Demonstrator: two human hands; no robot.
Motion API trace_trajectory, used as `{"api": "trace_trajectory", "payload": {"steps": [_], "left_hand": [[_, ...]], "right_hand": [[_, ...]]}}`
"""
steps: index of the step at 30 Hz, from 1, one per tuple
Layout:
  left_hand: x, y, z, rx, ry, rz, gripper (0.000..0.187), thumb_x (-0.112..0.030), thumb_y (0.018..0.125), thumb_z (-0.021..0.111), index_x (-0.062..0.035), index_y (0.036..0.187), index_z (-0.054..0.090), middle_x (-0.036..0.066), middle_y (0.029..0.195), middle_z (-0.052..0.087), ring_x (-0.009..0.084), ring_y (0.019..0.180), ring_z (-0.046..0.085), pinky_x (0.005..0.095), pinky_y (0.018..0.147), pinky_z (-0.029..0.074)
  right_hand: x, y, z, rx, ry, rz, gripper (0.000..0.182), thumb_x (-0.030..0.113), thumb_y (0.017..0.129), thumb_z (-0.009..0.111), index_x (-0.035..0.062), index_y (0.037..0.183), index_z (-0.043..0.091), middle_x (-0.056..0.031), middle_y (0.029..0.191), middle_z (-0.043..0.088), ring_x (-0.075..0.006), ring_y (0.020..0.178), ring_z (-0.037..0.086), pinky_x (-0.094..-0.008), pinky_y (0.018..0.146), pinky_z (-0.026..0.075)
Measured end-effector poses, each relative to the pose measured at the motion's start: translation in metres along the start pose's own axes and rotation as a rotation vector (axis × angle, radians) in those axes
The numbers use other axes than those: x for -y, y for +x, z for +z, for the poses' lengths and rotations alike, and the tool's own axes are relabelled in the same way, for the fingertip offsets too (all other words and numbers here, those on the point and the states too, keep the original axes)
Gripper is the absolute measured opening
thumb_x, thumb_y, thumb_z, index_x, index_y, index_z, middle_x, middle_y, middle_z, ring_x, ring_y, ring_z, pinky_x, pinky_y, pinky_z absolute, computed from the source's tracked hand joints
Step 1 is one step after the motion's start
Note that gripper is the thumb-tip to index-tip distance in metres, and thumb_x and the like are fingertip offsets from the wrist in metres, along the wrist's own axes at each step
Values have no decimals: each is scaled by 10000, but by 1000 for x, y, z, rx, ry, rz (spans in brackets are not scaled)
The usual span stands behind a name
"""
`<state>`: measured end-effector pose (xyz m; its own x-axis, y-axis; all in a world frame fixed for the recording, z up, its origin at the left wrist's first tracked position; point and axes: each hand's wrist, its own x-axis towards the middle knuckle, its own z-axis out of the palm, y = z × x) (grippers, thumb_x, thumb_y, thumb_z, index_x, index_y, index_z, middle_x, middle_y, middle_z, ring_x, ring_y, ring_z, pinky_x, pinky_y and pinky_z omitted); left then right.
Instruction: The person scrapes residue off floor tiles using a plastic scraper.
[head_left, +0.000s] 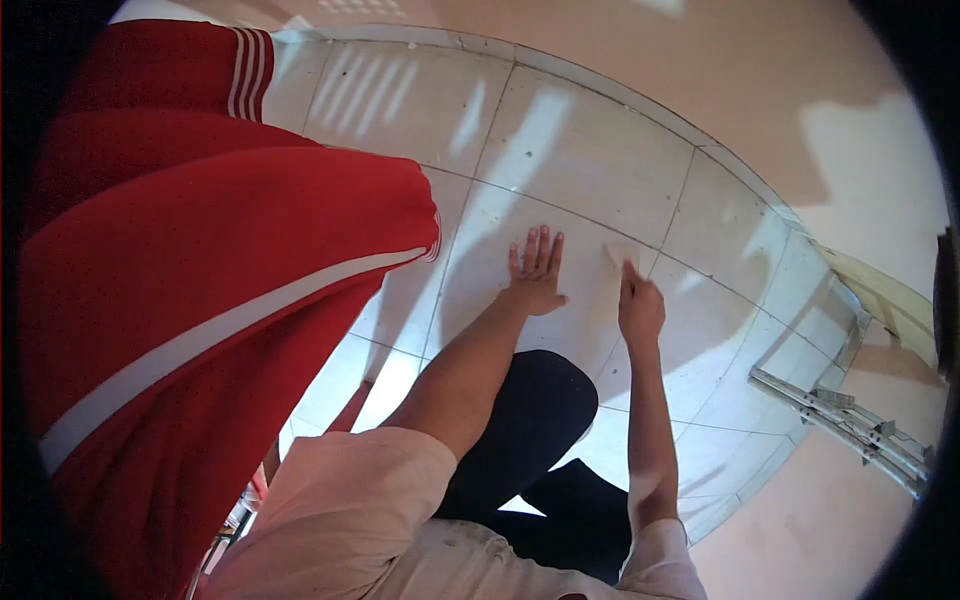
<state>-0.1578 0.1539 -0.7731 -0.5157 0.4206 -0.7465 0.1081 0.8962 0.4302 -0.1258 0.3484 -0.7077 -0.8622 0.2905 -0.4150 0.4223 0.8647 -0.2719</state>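
Observation:
My left hand (538, 275) lies palm down on the tiled floor (580, 190), its fingers stretched out and its thumb pointing right. To its right, my right hand (641, 303) is closed in a pinch just above or on the tiles. A small, pale, flat piece with a pointed, roughly triangular outline (622, 252) shows at its fingertips; its kind is too faint to tell. My dark-trousered knee (550, 400) is bent below my left hand.
A large red garment with white stripes (220, 240) fills the left side. A metal frame like a folded ladder or rack (845, 425) lies by the wall at right. A pale skirting (600, 85) edges the floor along the wall (720, 60).

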Motion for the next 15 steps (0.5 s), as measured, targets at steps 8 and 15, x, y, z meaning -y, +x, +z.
{"api": "trace_trajectory", "payload": {"steps": [8,15], "left_hand": [[-2,-2,2,-26,8,-30,1243,-502,847,709,-91,1559,-224,209,1625,-263,403,1489,-268,679,1135,-120],[1,3,3,10,18,-12,1268,-540,850,695,-71,1539,-261,253,1590,-312,435,1451,-328,711,1101,-135]], "right_hand": [[29,26,28,-51,78,31,320,214,984,561,166,1284,664,-239,820,665,-399,777,679,-508,688,545],[34,20,9,-153,103,85,374,233,991,549,220,1358,616,-187,895,611,-378,837,654,-503,729,524]]}}
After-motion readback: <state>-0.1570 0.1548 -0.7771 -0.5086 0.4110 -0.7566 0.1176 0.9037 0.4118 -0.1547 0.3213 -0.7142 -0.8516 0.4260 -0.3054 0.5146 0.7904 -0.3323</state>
